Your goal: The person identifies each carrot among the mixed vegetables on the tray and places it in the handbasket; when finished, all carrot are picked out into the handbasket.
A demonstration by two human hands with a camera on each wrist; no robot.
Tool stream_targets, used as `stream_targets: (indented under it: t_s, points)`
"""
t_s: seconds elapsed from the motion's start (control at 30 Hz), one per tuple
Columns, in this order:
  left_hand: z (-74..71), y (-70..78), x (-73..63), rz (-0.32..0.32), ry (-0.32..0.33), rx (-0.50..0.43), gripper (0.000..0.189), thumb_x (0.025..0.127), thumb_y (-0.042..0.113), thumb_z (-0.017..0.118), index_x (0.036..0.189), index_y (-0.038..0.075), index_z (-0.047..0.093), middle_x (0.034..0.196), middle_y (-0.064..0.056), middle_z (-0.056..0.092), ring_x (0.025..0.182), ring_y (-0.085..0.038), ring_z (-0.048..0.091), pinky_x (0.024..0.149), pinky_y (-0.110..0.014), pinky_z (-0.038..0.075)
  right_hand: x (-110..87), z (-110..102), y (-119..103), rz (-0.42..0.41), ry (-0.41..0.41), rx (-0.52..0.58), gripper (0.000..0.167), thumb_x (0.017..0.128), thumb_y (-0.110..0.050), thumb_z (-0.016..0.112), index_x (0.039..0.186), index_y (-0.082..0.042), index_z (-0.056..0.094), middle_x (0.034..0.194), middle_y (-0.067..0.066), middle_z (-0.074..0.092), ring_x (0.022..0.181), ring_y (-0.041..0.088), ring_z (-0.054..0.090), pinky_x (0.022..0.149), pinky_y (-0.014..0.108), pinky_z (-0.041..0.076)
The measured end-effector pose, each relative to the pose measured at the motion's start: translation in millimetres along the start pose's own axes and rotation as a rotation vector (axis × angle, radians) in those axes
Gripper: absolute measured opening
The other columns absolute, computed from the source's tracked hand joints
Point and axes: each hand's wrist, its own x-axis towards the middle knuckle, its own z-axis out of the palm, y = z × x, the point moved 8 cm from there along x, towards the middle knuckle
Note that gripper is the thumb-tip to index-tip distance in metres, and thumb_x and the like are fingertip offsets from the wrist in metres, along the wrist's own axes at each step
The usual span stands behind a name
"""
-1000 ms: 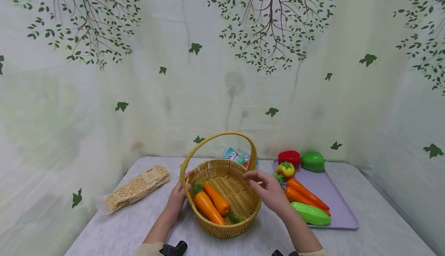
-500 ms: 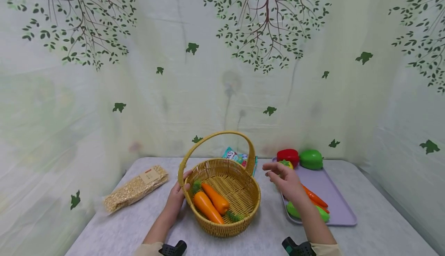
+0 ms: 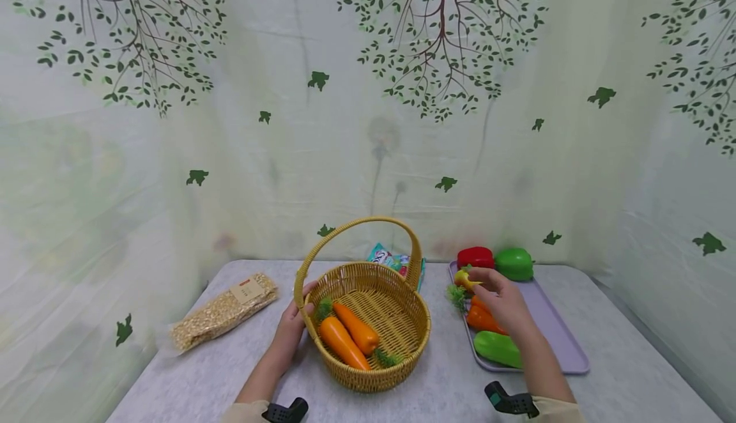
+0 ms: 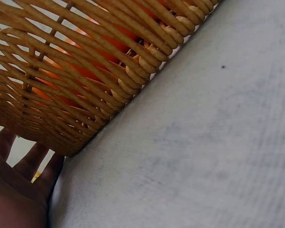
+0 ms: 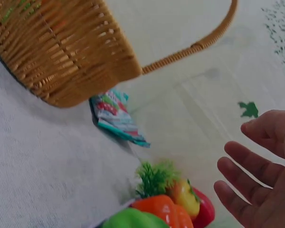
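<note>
A wicker basket [image 3: 368, 381] with a tall arched handle stands mid-table, two carrots [image 3: 345, 343] lying inside. My left hand [image 3: 290, 333] holds its left side, the thumb by the rim and handle foot. In the left wrist view, several fingers [image 4: 31, 161] press against the woven wall. Over the lilac tray [image 3: 566, 346], my right hand [image 3: 503, 298] is spread with nothing in it. Its fingertips are nearest a small yellow-red fruit or vegetable [image 3: 464, 279] with a green stem cap. Carrots [image 3: 480, 314] and a green cucumber-like vegetable [image 3: 496, 348] lie partly hidden by that hand and arm.
A red bell pepper [image 3: 475, 257] and a green bell pepper [image 3: 514, 263] sit at the tray's back. Behind the basket lies a teal printed packet [image 3: 391, 257]. On the left is a clear bag of pale grains [image 3: 224, 314]. A leaf-patterned curtain [image 3: 368, 123] borders the table.
My right hand has moved from the basket's right rim rightward to above the tray. My left hand and the basket have stayed in place.
</note>
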Motion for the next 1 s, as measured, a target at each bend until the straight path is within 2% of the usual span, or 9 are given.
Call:
stream_targets:
  t_s: [0.23,0.47,0.7,1.0]
  points:
    - [0.2,1.2,-2.0,-0.002,-0.005,0.001,0.049,0.105,0.035,0.045,0.153,0.026,0.039,0.162,-0.006,0.035,0.154,-0.027,0.019,0.122,-0.057,0.015,2.9,-16,26,0.067,0.021,-0.058,0.044,0.102,-0.026,0.055,0.144,-0.014,0.049,0.143,0.014,0.056,0.131,0.035,0.049,0.103,0.046,0.051]
    - [0.2,0.9,-2.3,-0.002,-0.008,-0.011,0.049,0.105,0.034,0.045,0.153,0.024,0.039,0.162,-0.007,0.036,0.154,-0.026,0.02,0.122,-0.057,0.015,1.3,-21,49,0.116,-0.01,-0.112,0.049,0.101,-0.023,0.056,0.147,-0.009,0.044,0.147,0.022,0.05,0.132,0.042,0.048,0.106,0.055,0.046]
    - [-0.2,-1.2,-0.8,-0.011,-0.007,0.002,0.05,0.105,0.038,0.045,0.153,0.027,0.04,0.161,-0.004,0.036,0.153,-0.026,0.02,0.123,-0.058,0.014,1.1,-24,64,0.115,-0.05,-0.16,0.052,0.099,-0.019,0.059,0.147,-0.004,0.044,0.145,0.028,0.05,0.128,0.046,0.051,0.104,0.056,0.046]
    - [0.1,-0.3,-2.2,-0.011,-0.005,-0.001,0.049,0.105,0.037,0.044,0.153,0.027,0.039,0.162,-0.004,0.036,0.154,-0.027,0.019,0.122,-0.06,0.012,0.7,-25,74,0.108,-0.071,-0.188,0.049,0.098,-0.02,0.062,0.142,-0.003,0.05,0.141,0.029,0.053,0.125,0.046,0.054,0.102,0.054,0.049]
